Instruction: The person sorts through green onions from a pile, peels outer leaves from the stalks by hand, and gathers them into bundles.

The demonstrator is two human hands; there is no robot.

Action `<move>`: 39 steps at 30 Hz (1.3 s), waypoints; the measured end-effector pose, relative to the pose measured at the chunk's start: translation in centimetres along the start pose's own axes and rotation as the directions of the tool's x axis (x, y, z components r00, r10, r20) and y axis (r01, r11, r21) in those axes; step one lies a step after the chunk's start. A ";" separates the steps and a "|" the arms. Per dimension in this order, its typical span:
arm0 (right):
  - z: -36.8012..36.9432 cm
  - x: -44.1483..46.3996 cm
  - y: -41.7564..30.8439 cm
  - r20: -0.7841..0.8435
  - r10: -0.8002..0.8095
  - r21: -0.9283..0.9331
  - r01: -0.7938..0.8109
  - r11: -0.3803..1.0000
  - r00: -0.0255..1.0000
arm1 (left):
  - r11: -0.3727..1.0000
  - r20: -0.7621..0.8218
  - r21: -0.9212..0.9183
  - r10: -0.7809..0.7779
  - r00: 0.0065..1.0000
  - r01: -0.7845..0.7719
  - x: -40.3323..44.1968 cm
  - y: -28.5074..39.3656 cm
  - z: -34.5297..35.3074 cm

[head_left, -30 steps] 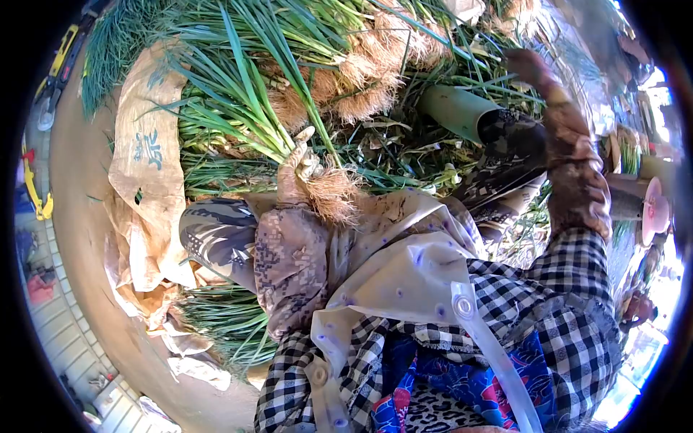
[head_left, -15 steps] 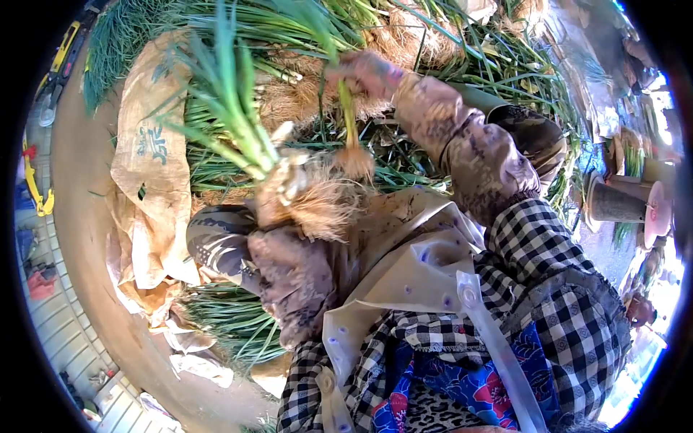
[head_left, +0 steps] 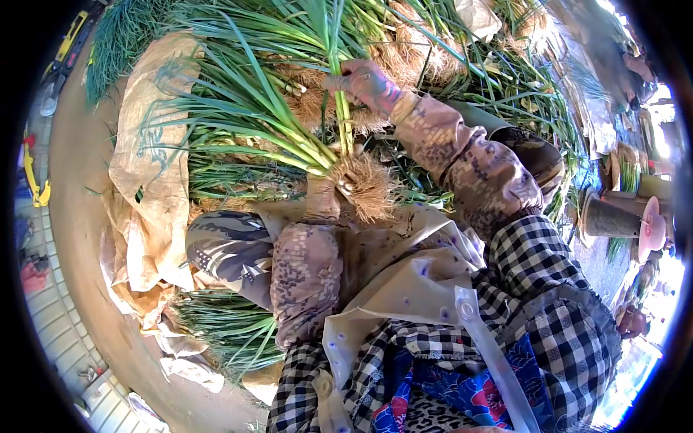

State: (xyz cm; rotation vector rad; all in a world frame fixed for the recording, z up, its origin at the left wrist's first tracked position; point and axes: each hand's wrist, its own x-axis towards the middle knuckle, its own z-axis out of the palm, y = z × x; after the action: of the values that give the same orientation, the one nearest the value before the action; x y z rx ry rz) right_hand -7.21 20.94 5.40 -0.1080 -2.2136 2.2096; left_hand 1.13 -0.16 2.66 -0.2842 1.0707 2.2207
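My left hand point(head_left: 322, 198) is closed around a bunch of green onions point(head_left: 296, 141); the fingers are mostly hidden behind the stalks. The bunch's leaves fan to the upper left, and its bushy brown roots point(head_left: 367, 189) point right and down. My right hand point(head_left: 367, 85) pinches a few upright green onion stalks point(head_left: 342, 108) partway up. Their lower ends meet the root end of the bunch at my left hand. Under and beyond both hands lies a heap of green onions point(head_left: 245, 68) with tangled roots.
A tan woven sack point(head_left: 155, 159) lies along the left of the heap. More green onions point(head_left: 227, 328) rest by my left knee. Loose leaves point(head_left: 520, 86) cover the upper right. An upturned dark bucket-like object point(head_left: 612, 218) and a pink disc point(head_left: 652, 229) stand at the right.
My left hand has brought its bunch right and slightly up, against the stalks in my right hand. The bunch's leaves now lean further left. My right hand has barely moved.
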 end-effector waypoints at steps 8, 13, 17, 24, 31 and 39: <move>3.4 -6.1 2.6 0.317 -0.102 -0.640 0.292 0.711 0.943 | 1.000 -0.014 -0.011 0.000 1.000 0.000 0.7 -0.2 -1.6; 4.7 -10.8 -1.0 0.594 -0.327 -0.384 0.616 0.688 0.735 | 0.999 -0.004 -0.035 -0.011 1.000 0.011 1.5 -0.4 -2.5; 4.3 -13.4 -8.6 0.561 -0.243 -0.107 0.361 0.926 0.791 | 0.999 0.002 -0.039 -0.021 1.000 0.021 1.3 -0.3 -2.5; -3.8 -11.8 -0.4 0.481 0.092 -0.796 0.390 0.462 0.872 | 0.999 0.025 -0.011 -0.030 0.999 0.031 1.4 -0.6 -3.0; 1.9 -10.4 -4.5 0.215 -0.241 -0.662 0.323 0.676 0.946 | 0.983 -0.104 0.186 0.016 0.994 0.003 0.5 0.0 -1.2; 5.7 -10.1 -0.4 0.148 -0.248 -0.648 0.283 0.707 0.958 | 0.891 -0.212 0.414 0.291 0.933 -0.183 0.6 -2.1 -1.2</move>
State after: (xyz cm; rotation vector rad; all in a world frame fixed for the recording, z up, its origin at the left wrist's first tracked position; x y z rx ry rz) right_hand 2.53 14.69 6.15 0.2546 -2.7229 1.2018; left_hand 1.90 0.19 0.29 -0.2970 1.7516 2.1536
